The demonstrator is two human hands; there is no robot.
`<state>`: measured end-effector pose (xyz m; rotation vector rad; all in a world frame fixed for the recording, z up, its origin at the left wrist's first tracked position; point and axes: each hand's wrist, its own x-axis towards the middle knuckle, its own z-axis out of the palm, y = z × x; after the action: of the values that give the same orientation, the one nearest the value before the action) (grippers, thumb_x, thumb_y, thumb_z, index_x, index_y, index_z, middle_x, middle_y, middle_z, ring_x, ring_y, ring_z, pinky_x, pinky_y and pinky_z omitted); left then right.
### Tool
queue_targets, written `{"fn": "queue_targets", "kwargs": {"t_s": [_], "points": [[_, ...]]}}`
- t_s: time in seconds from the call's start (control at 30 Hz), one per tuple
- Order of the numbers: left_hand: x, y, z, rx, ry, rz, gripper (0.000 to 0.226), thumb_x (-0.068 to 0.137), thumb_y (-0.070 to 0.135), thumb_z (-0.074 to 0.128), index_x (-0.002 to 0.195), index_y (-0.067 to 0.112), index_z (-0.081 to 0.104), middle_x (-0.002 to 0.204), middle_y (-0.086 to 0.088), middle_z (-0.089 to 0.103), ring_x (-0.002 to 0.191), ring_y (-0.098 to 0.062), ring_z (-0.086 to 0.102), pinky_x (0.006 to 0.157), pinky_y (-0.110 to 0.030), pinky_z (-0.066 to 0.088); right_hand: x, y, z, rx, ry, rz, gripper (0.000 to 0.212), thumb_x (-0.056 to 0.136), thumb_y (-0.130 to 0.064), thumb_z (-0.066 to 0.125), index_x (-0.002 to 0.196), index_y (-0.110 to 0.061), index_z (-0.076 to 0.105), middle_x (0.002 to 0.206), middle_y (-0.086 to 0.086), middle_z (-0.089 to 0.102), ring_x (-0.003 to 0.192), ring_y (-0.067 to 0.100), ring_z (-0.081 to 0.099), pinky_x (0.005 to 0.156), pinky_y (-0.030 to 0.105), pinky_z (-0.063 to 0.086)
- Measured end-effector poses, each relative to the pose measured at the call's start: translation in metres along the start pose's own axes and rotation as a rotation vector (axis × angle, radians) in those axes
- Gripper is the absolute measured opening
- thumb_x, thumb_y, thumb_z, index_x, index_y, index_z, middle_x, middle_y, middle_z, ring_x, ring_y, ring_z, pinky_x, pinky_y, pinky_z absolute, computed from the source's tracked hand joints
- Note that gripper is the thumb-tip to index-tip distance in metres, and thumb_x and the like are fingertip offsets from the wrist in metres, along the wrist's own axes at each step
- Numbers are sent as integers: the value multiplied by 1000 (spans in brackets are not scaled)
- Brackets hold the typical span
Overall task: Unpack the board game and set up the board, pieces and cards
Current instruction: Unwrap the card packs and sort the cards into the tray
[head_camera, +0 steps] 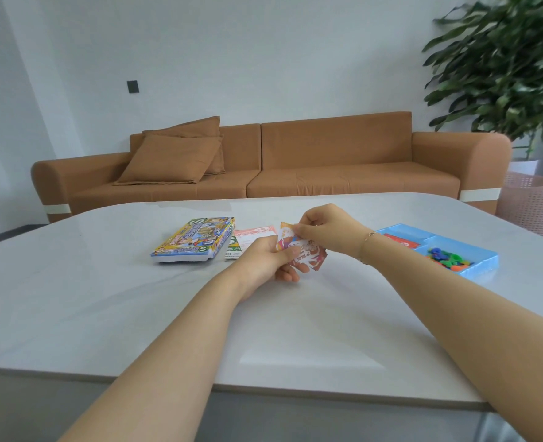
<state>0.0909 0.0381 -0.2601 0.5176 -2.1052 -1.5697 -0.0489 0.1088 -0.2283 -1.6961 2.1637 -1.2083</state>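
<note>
Above the middle of the white table (136, 298), my left hand (268, 261) grips a small deck of orange and white cards (305, 253) from below. My right hand (324, 229) pinches the top card at its upper edge. The colourful game box lid (193, 239) lies flat to the left. Beside it lie folded paper sheets, one pink (252, 232) and one green and white (233, 248). A blue plastic tray (474, 247) on the right holds a red card pack (400, 242) and several small coloured pieces (448, 256).
An orange sofa (327, 161) with two cushions stands behind the table. A leafy plant (503, 65) and a pink mesh basket (531, 199) are at the far right. The table's near edge runs across the bottom.
</note>
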Motion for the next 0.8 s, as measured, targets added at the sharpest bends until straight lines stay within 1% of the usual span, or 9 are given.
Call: {"fn": "queue_targets", "kwargs": {"t_s": [0.13, 0.23, 0.3, 0.37, 0.43, 0.53, 0.6, 0.7, 0.8], "points": [[1, -1, 0, 27, -5, -4, 17, 99, 11, 48, 111, 1, 54, 81, -11, 67, 45, -5, 58, 50, -14, 47, 1, -1, 7, 29, 10, 33, 41, 84, -44, 64, 62, -11, 56, 59, 0, 49, 56, 14, 45, 56, 25, 38], [1, -1, 0, 29, -14, -4, 13, 99, 11, 48, 107, 3, 53, 81, -12, 67, 46, -6, 58, 49, -14, 47, 1, -2, 8, 24, 11, -1, 38, 89, -35, 62, 58, -15, 54, 59, -2, 49, 56, 13, 45, 54, 23, 38], [2, -2, -1, 21, -9, -6, 10, 98, 11, 49, 104, 4, 54, 80, -12, 67, 46, -6, 58, 48, -14, 47, -1, -2, 3, 34, -16, 3, 31, 91, -29, 59, 64, -14, 58, 61, -3, 53, 58, 13, 48, 54, 23, 40], [3, -2, 0, 10, -4, -7, 8, 98, 10, 49, 101, 4, 54, 80, -11, 67, 45, -7, 58, 48, -15, 47, -2, -2, 0, 23, -38, 7, 26, 93, -26, 57, 69, -14, 60, 64, -3, 55, 63, 15, 50, 58, 24, 42], [3, -2, 0, 7, 1, -4, 8, 98, 11, 49, 101, 5, 54, 79, -10, 67, 45, -6, 58, 49, -15, 48, -3, -3, 1, 14, -28, 2, 27, 92, -29, 57, 71, -13, 62, 65, -3, 55, 64, 15, 50, 58, 25, 42], [3, -3, -1, 19, -1, 2, 8, 98, 12, 50, 100, 6, 55, 81, -11, 68, 48, -7, 59, 50, -15, 48, -2, -6, 6, -35, 28, -39, 36, 91, -37, 57, 64, -15, 59, 60, -4, 52, 59, 13, 47, 55, 25, 38], [3, -4, -2, 24, -7, 4, 6, 98, 12, 50, 99, 8, 55, 82, -12, 69, 49, -8, 59, 51, -16, 48, -1, -8, 6, -83, 29, -50, 31, 92, -33, 56, 67, -14, 60, 62, -5, 54, 62, 15, 49, 58, 26, 40], [4, -5, -2, 19, -11, 8, 8, 98, 12, 51, 101, 6, 55, 83, -14, 69, 49, -9, 59, 52, -16, 49, 0, -9, 3, -111, -6, -40, 24, 94, -25, 53, 75, -13, 62, 68, -2, 56, 67, 17, 52, 57, 25, 43], [4, -5, -2, 10, -8, 12, 8, 98, 11, 49, 103, 7, 55, 81, -13, 68, 48, -9, 59, 51, -17, 49, -3, -10, 1, -96, -14, -27, 26, 94, -29, 53, 79, -11, 65, 73, 1, 59, 68, 16, 53, 61, 26, 45]]}}
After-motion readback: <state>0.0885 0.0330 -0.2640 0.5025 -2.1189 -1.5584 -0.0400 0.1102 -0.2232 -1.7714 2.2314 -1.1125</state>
